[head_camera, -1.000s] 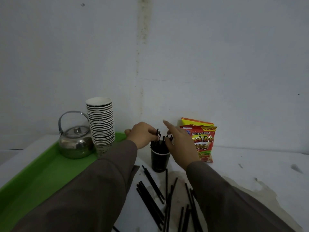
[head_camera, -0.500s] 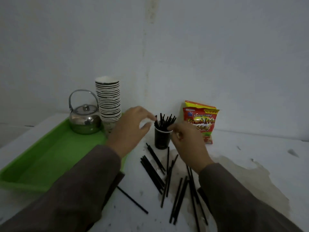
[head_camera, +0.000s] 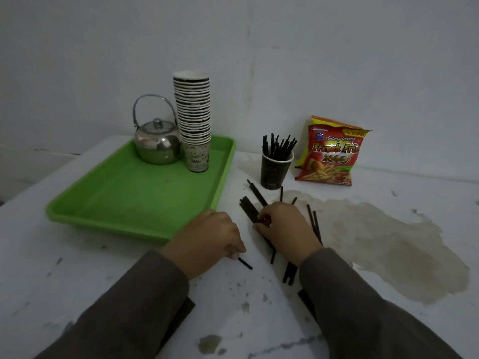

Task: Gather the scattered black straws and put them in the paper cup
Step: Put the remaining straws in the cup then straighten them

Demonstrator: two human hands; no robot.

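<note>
A dark paper cup [head_camera: 274, 172] stands on the white table with several black straws [head_camera: 278, 146] sticking up out of it. More black straws [head_camera: 250, 207] lie scattered on the table in front of the cup. My right hand [head_camera: 285, 226] rests on this pile, fingers curled around some of the straws. My left hand [head_camera: 210, 237] lies lower left of the pile, fingers closed on a single black straw [head_camera: 245, 263] whose end pokes out to the right.
A green tray [head_camera: 124, 200] at the left holds a steel kettle [head_camera: 156, 141] and a tall stack of paper cups [head_camera: 193, 120]. A red snack bag [head_camera: 330, 154] leans on the wall right of the cup. A brown stain [head_camera: 388, 242] spreads over the table's right side.
Both hands left the cup and came down toward me: the right onto the straw pile, the left onto the lone straw. The view tilted downward.
</note>
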